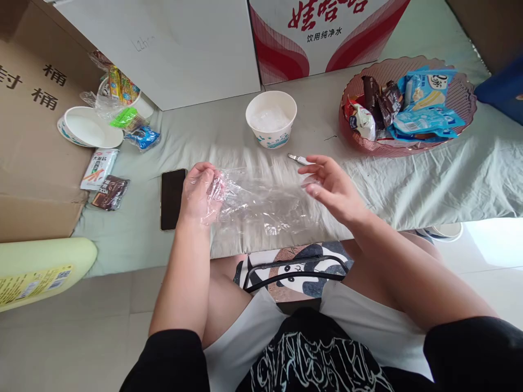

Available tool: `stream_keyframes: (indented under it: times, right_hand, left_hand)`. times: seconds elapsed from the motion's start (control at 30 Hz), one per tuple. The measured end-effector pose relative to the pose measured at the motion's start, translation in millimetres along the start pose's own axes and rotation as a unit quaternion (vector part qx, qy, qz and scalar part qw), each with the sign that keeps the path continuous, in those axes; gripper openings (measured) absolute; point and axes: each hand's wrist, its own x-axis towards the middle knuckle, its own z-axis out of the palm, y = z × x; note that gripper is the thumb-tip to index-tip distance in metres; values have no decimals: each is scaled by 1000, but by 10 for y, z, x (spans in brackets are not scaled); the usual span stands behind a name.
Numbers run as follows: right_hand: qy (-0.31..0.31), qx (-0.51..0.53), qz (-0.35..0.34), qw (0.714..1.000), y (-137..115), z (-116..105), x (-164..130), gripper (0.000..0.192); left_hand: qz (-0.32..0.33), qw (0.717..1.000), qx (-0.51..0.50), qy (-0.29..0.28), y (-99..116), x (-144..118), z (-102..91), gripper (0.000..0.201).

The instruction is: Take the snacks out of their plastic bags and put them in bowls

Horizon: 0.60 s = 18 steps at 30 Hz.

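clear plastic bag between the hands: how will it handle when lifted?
Probably floppy: the bag sags and wrinkles between the left hand and right hand. Likely very light, being thin and see-through. Its glossy film may slip, so a bunched grip like the left's seems safer.

A single head-worn camera looks forward and steeply down from above the seated person's lap, close over the cloth-covered worktop (408,179). The person's knees sit at 6 o'clock, the red-and-white carton (322,32) at 12 o'clock, the cardboard box (32,136) at 9 o'clock.
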Motion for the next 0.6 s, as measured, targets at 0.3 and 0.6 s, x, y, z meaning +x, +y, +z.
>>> stream_keyframes:
  times: [0.3, 0.6]
  right_hand:
    - [35, -9, 25, 999, -85, 60, 26, 28]
    - [-19, -9, 75, 997, -85, 62, 26, 45]
  left_hand:
    - [-27, 995, 96, -15, -1, 36, -73, 29]
    - [24, 981, 187, -54, -55, 29, -105, 54]
